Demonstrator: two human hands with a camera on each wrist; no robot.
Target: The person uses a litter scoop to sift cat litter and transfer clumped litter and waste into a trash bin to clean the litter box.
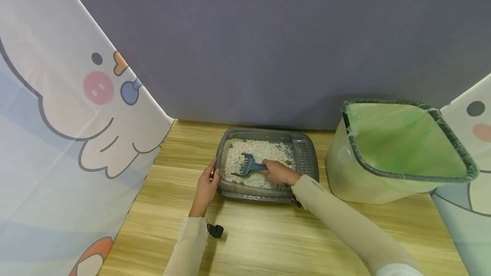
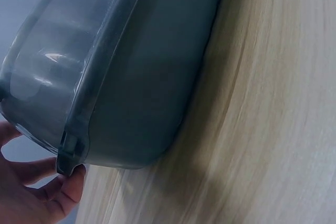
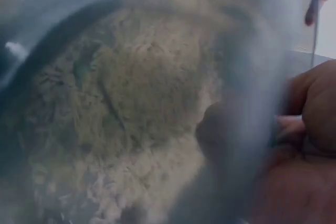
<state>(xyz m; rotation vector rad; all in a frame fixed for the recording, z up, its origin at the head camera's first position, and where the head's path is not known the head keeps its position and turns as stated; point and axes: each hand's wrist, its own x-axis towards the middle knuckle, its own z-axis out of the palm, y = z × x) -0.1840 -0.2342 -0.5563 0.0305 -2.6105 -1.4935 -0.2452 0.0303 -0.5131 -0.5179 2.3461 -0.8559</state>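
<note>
A grey litter box (image 1: 251,195) stands on the wooden surface, holding pale granular litter (image 1: 274,150) with a few darker clumps. My right hand (image 1: 279,172) grips the handle of a blue slotted litter scoop (image 1: 249,165), whose head lies over the litter in the left half of the box. At the box's left side, my left hand (image 1: 206,186) holds the edge, thumb toward the front. The left wrist view shows its fingers (image 2: 65,192) round a corner tab below the rim. In the right wrist view, the litter (image 3: 152,82) is blurred and the scoop is indistinct.
To the right of the box stands a tall pale bin (image 1: 339,169) with a dark rim and a green liner inside. A grey wall (image 1: 245,46) rises right behind the box. Cartoon-printed panels (image 1: 46,139) flank the wooden surface (image 1: 261,237).
</note>
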